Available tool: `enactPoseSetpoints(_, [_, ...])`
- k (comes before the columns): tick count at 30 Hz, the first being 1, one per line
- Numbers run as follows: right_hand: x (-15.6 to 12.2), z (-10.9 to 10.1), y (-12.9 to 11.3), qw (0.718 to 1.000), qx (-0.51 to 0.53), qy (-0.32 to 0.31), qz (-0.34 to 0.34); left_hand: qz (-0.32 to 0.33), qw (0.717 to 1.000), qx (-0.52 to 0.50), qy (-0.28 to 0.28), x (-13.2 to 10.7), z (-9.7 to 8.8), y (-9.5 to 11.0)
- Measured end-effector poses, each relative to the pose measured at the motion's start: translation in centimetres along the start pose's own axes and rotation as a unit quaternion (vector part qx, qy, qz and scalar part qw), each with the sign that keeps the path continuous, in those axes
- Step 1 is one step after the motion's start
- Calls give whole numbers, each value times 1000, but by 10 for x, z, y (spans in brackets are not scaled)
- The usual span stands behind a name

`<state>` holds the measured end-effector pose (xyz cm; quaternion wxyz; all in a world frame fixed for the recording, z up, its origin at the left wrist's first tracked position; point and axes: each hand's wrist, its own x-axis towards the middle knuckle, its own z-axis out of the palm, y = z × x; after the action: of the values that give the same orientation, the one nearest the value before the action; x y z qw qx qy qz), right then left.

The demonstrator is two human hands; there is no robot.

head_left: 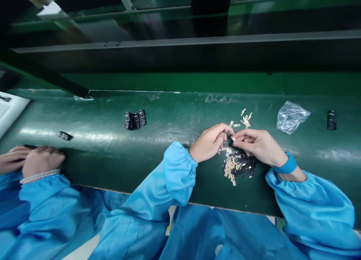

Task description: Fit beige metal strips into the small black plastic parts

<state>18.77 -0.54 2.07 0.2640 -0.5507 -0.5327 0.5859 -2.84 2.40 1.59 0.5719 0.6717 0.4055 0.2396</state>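
Note:
My left hand [209,143] and my right hand [255,145] meet above the green bench, their fingertips pinched around a small dark part [228,137] that is mostly hidden. Just below them lies a loose pile of black pieces and beige metal strips [238,167]. Further beige strips [244,119] are scattered just beyond my fingers. A blue band [285,164] circles my right wrist, and blue gown sleeves cover both arms.
A co-worker's hands [34,159] rest at the bench's left end. Black parts [135,119] stand beyond, with a small black piece [64,136] nearby. A clear plastic bag [291,117] and a black stack [332,120] lie right.

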Motion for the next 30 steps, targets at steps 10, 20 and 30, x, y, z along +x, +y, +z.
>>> enactPoseSetpoints(10, [-1, 10, 3, 997, 2, 28, -65, 44, 994, 74, 67, 7, 2, -2])
enactPoseSetpoints(20, [-5, 22, 1, 991, -19, 93, -89, 46, 979, 142, 139, 4, 8, -7])
enactPoseSetpoints(30, [-4, 28, 5, 989, 6, 138, -49, 113, 919, 353, 136, -5, 17, -9])
